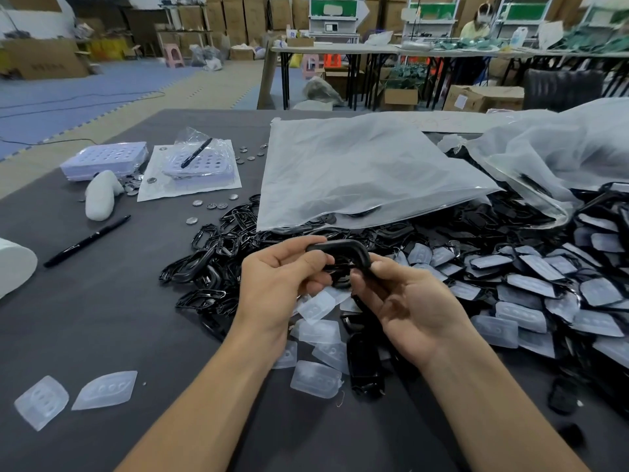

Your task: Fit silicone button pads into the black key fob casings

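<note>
Above the worktop (102, 318), a black casing (340, 252) is gripped by the curled fingers of the left hand (275, 284) and the right hand (405, 301). Whether a pad is seated cannot be told. Crooked seating could be caused by uneven pressing.

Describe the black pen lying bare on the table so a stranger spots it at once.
Look at the left side of the grey table, near the white lump. Just in front of that lump a black pen lies slanted, directly on the cloth. The other black pen rests farther back on a bagged white tray; this one touches only the table.
</note>
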`<state>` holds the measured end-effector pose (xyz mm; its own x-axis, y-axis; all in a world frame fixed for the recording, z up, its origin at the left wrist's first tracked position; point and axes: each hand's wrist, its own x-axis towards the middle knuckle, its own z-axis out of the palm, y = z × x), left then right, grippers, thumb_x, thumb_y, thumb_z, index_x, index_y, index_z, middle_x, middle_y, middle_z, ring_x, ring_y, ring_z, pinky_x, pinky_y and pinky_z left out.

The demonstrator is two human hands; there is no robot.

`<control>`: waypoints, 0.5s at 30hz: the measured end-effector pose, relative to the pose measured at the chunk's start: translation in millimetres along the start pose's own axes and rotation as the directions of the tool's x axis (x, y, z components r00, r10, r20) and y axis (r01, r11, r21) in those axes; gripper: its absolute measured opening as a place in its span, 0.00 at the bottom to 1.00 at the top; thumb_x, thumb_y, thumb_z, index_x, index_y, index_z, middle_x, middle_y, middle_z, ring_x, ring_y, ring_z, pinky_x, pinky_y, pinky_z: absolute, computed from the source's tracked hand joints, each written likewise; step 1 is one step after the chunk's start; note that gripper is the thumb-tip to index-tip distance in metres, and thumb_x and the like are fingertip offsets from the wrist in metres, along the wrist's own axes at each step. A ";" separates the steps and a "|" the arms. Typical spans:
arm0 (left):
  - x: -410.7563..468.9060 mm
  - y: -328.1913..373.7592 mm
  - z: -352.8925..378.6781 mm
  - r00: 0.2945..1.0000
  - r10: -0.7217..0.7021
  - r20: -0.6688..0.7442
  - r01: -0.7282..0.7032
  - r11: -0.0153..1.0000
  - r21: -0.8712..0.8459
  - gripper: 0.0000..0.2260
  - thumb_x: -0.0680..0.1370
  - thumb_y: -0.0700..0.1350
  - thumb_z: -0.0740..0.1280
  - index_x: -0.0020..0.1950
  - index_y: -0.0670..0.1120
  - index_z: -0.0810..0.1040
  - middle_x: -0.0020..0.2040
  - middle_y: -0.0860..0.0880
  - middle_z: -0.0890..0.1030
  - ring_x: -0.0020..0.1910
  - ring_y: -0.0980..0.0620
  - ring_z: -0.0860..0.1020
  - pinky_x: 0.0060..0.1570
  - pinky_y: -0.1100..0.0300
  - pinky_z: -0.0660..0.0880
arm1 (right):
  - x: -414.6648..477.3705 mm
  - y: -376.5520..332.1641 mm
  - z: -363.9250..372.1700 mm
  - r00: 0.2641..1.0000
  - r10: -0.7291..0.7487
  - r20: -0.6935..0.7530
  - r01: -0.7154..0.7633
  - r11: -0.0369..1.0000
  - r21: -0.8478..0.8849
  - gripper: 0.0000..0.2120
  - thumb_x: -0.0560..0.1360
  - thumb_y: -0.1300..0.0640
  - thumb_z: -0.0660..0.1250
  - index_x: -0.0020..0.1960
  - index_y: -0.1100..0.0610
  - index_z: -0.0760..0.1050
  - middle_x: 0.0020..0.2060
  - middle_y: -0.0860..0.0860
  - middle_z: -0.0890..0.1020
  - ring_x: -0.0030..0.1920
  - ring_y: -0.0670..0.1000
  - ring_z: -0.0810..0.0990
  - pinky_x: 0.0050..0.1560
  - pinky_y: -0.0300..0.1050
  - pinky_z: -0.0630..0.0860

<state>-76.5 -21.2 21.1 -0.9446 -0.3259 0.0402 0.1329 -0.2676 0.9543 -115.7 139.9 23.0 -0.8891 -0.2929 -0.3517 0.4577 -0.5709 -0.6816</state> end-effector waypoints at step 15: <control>7.1 0.3 -14.8 0.953 -0.104 0.286 0.107 0.994 0.003 0.09 0.72 0.46 0.75 0.51 0.48 0.90 0.34 0.49 0.81 0.31 0.56 0.74 0.35 0.68 0.73 | -4.3 -5.7 -4.1 0.968 -0.246 0.047 0.224 0.766 -0.602 0.08 0.75 0.70 0.71 0.53 0.64 0.79 0.29 0.58 0.81 0.28 0.52 0.78 0.30 0.42 0.73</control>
<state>-78.7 -36.9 17.2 -0.9994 -0.0236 0.0238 0.0298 -0.2983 0.9540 -114.5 147.5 25.7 -0.9733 -0.1795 -0.1427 0.1524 -0.0411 -0.9875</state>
